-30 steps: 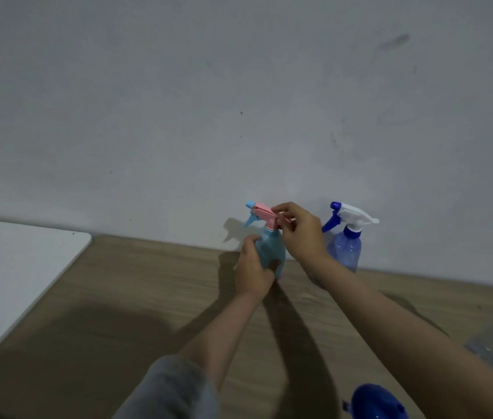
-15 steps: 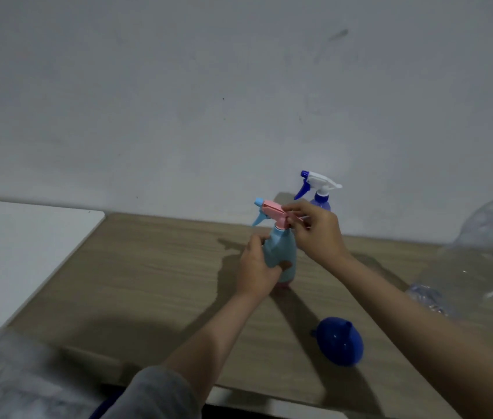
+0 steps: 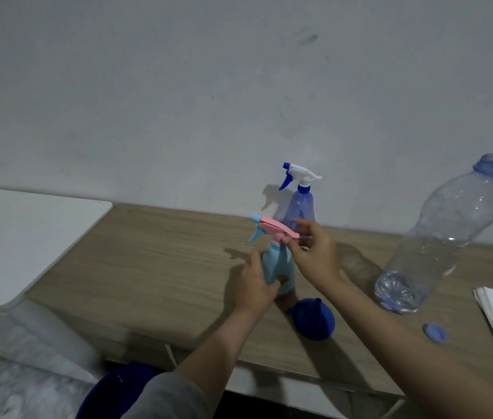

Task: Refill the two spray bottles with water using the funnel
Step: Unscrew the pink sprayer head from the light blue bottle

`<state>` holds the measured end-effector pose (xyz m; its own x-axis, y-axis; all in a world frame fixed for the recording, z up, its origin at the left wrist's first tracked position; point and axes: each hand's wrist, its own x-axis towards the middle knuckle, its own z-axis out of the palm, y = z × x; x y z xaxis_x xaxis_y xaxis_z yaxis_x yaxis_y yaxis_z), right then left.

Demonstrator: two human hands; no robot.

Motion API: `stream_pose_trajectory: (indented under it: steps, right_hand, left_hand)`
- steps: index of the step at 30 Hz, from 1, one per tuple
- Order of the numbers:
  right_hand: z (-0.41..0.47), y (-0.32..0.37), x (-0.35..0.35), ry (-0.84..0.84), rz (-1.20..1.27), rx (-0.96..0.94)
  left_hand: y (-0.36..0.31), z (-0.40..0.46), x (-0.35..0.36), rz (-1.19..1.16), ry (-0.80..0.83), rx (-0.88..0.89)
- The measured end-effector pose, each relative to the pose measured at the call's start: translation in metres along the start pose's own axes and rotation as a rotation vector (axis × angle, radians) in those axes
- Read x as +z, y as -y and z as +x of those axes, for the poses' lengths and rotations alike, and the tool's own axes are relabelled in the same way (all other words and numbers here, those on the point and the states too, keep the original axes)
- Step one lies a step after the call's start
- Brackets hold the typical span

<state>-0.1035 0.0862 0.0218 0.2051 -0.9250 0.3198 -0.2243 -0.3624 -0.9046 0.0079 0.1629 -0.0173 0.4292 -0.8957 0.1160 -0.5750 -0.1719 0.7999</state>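
the left hand (image 3: 254, 281) grips the light blue spray bottle (image 3: 278, 267), upright on the wooden table (image 3: 154, 267); the right hand (image 3: 314, 255) pinches its pink spray head (image 3: 275, 229). unscrewing goes best with the body held steady. the funnel (image 3: 313, 320) lies just beside.

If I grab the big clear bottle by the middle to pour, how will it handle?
The big clear bottle looks thin-walled and dented, so it will likely buckle when squeezed. It holds little water, so it is probably light and tippy. Its cap lies off on the table, so it may spill.
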Motion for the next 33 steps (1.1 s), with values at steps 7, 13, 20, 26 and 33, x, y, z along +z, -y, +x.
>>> stream_pose_trajectory:
  steps: [7, 13, 20, 26, 33]
  right_hand:
    - [-0.008, -0.016, 0.016, -0.015, -0.037, 0.081]
    - [-0.002, -0.019, 0.028, -0.091, -0.083, 0.037]
    - [-0.004, -0.026, 0.030, -0.090, -0.048, -0.049]
    - [-0.006, -0.031, 0.030, -0.005, -0.040, -0.079]
    - [0.000, -0.027, 0.024, 0.004, 0.072, 0.066]
  left_hand:
    - [0.007, 0.001, 0.004, -0.006, -0.026, -0.011]
    - [0.012, 0.005, 0.006, -0.011, -0.041, -0.007]
    - [0.007, 0.004, 0.006, 0.000, -0.064, -0.028]
    - [0.001, 0.007, 0.000, 0.022, -0.044, -0.044]
    - [-0.004, 0.008, -0.003, 0.019, -0.042, -0.062]
